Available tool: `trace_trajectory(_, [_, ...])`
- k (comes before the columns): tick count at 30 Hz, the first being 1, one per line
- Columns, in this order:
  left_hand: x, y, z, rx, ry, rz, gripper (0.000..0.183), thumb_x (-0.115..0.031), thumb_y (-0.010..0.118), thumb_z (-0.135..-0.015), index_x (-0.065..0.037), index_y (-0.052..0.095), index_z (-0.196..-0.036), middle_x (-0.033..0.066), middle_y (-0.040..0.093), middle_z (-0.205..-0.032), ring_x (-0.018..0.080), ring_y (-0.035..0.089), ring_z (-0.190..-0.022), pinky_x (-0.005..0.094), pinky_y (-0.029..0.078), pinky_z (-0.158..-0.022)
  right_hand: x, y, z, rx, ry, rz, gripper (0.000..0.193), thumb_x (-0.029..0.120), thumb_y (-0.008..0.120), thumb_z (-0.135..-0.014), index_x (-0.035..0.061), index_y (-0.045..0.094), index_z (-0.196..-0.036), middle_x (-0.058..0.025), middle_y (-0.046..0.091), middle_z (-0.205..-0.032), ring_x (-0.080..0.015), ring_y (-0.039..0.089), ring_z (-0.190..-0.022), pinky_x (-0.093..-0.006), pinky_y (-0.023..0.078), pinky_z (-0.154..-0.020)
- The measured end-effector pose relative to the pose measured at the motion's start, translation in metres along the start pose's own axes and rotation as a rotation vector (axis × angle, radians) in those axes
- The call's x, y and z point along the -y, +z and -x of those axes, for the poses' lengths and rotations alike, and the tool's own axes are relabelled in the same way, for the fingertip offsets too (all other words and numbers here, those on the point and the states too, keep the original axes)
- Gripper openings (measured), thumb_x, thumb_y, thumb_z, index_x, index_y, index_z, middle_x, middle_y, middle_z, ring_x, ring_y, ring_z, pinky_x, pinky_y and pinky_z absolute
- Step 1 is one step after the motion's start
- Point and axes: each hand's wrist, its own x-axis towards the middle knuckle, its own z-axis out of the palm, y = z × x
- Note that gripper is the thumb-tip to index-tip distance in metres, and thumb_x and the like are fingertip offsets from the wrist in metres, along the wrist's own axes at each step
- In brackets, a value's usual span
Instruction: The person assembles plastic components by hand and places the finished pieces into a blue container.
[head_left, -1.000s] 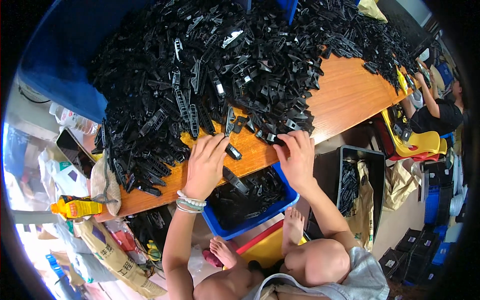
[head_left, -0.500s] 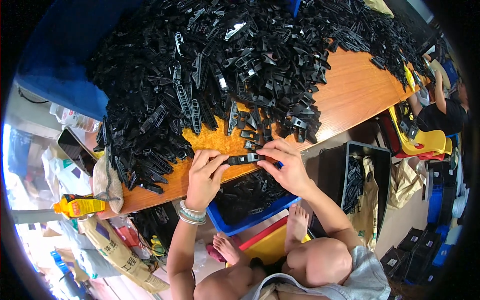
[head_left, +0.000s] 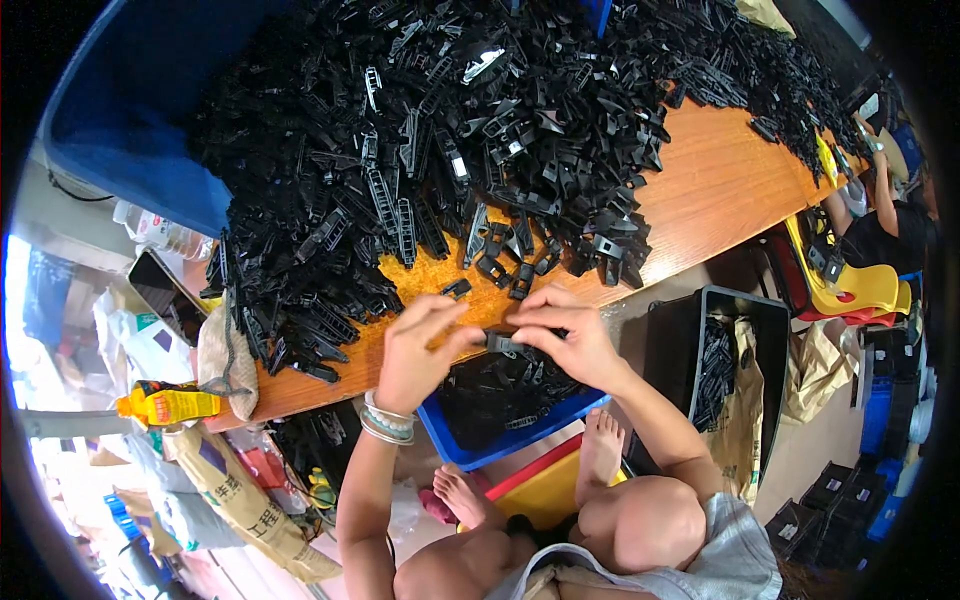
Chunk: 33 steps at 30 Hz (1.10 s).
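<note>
Over the table's near edge, my right hand (head_left: pixel 572 342) pinches a small black plastic part (head_left: pixel 503 344) between thumb and fingers. My left hand (head_left: pixel 420 348) is beside the part's left end, thumb and index finger spread; whether the thumb touches the part I cannot tell. Just beyond the hands, a few loose black plastic pieces (head_left: pixel 492 268) lie on the table, and one short piece (head_left: pixel 456 289) lies beyond my left fingers. Behind them rises a large heap of black plastic parts (head_left: pixel 330 165), some shaped like ladders.
Below my hands sits a blue bin (head_left: pixel 450 455) holding black parts. A black crate (head_left: pixel 775 330) with parts and brown paper stands right of the wooden table (head_left: pixel 700 170). Left are a yellow bottle (head_left: pixel 170 405) and a phone (head_left: pixel 165 290). Another person (head_left: pixel 890 225) works at far right.
My left fingers have opened from the black part they gripped, while the right hand still pinches it. Loose pieces near the hands have shifted. The whole view has moved slightly.
</note>
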Motion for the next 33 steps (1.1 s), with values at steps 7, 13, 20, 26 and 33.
trace_trajectory(7, [0.022,-0.012,-0.068,-0.015,0.294,-0.825,0.040,0.001,0.063,-0.074,-0.002,0.063,-0.114,0.0144,0.058,-0.119,0.0303,0.053,-0.110,0.0388,0.045,-0.093,0.007,0.043,-0.052,0.030,-0.293,0.580,0.033,0.013,0.075,-0.077,0.0039,0.065,-0.107,-0.0096,0.059,-0.100,-0.0303,0.056,-0.095,-0.0397,0.045,-0.085])
trace_trajectory(13, [0.019,-0.008,-0.051,0.044,0.378,-0.863,0.031,-0.007,0.064,-0.075,0.002,0.059,-0.104,0.0159,0.058,-0.115,0.0300,0.053,-0.103,0.0376,0.046,-0.085,-0.001,0.028,-0.030,-0.090,-0.306,0.286,0.027,0.011,0.072,-0.080,0.0013,0.064,-0.103,-0.0124,0.060,-0.102,-0.0313,0.057,-0.092,-0.0398,0.047,-0.082])
trace_trajectory(20, [-0.004,0.021,0.006,-0.073,0.399,-0.637,0.028,-0.013,0.074,-0.080,0.004,0.063,-0.099,0.0113,0.061,-0.097,0.0253,0.059,-0.082,0.0346,0.050,-0.068,0.008,-0.001,0.010,-0.237,0.358,-0.481,0.026,0.019,0.049,-0.103,0.0048,0.059,-0.122,-0.0014,0.059,-0.080,-0.0060,0.051,-0.053,-0.0190,0.040,-0.047])
trace_trajectory(26, [-0.004,0.035,0.031,-0.150,0.443,-0.632,0.033,-0.012,0.079,-0.077,0.005,0.066,-0.103,0.0122,0.064,-0.096,0.0245,0.061,-0.080,0.0327,0.051,-0.065,0.006,0.000,0.006,-0.087,0.442,-0.525,0.027,0.011,0.055,-0.099,0.0033,0.061,-0.124,-0.0009,0.060,-0.077,-0.0060,0.052,-0.055,-0.0190,0.039,-0.048])
trace_trajectory(33, [-0.003,0.029,0.049,-0.161,0.375,-0.515,0.034,-0.009,0.078,-0.076,0.002,0.066,-0.106,0.0119,0.063,-0.099,0.0263,0.061,-0.083,0.0345,0.050,-0.069,0.018,0.013,0.005,0.033,0.218,-0.097,0.041,-0.001,0.062,-0.090,0.0037,0.058,-0.131,-0.0090,0.065,-0.086,-0.0097,0.054,-0.059,-0.0223,0.046,-0.059])
